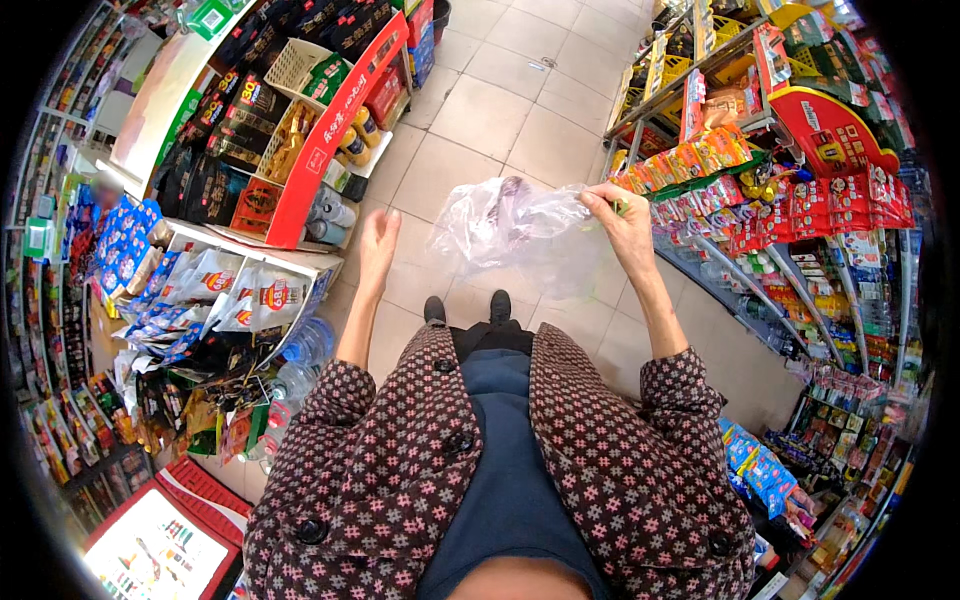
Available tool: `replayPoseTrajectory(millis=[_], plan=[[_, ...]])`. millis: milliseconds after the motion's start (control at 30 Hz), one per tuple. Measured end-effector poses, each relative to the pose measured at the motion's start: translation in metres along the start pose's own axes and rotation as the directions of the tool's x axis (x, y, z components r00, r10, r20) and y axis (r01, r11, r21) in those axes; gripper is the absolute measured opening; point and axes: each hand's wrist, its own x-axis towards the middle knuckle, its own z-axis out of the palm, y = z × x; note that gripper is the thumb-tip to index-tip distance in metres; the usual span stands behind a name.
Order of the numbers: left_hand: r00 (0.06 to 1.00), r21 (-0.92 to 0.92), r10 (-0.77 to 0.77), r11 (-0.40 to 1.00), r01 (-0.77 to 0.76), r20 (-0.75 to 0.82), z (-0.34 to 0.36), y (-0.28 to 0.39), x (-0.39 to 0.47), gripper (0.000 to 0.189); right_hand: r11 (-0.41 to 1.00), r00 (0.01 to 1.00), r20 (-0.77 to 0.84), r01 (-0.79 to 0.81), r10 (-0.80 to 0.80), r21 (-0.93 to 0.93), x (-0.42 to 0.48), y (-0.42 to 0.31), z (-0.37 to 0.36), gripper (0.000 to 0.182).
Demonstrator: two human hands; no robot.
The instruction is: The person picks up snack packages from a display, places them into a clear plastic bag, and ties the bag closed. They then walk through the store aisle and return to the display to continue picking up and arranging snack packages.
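My right hand (621,221) pinches the edge of a thin clear plastic bag (517,232), which spreads out to the left over the tiled floor. A small green thing shows between the fingers of that hand. My left hand (381,238) is raised at the left of the bag, apart from it, with its thumb and fingers close together; nothing is seen in it, though its palm side is partly hidden.
Beside my left hand stands a display shelf with a red front board (337,127) and packets. Plastic bottles (307,341) stand below it. To the right are racks of hanging snack packets (817,214). A tiled aisle (480,112) runs ahead between them.
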Motion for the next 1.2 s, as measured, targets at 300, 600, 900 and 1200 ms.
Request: replayPoseTrajectory(millis=[300, 600, 900, 1200], plan=[[0.954, -0.748, 0.040, 0.631, 0.207, 0.298, 0.046, 0.023, 0.001, 0.024, 0.988, 0.990, -0.118, -0.057, 0.074, 0.145, -0.001, 0.010, -0.030, 0.014], [0.923, -0.732, 0.281, 0.681, 0.000, 0.262, 0.001, 0.157, 0.025, 0.038, 0.962, 0.970, -0.200, -0.081, 0.136, 0.260, -0.016, 0.024, -0.035, 0.011], [0.790, -0.407, 0.431, 0.878, -0.254, 0.437, 0.005, 0.184, 0.007, 0.058, 0.910, 0.911, -0.009, -0.412, 0.413, 0.055, -0.015, 0.070, -0.067, 0.020], [0.564, -0.012, 0.364, 0.848, -0.531, 0.741, 0.057, 0.212, -0.046, 0.054, 0.933, 0.959, 0.164, 0.267, -0.231, -0.243, 0.024, -0.039, 0.001, 0.052]])
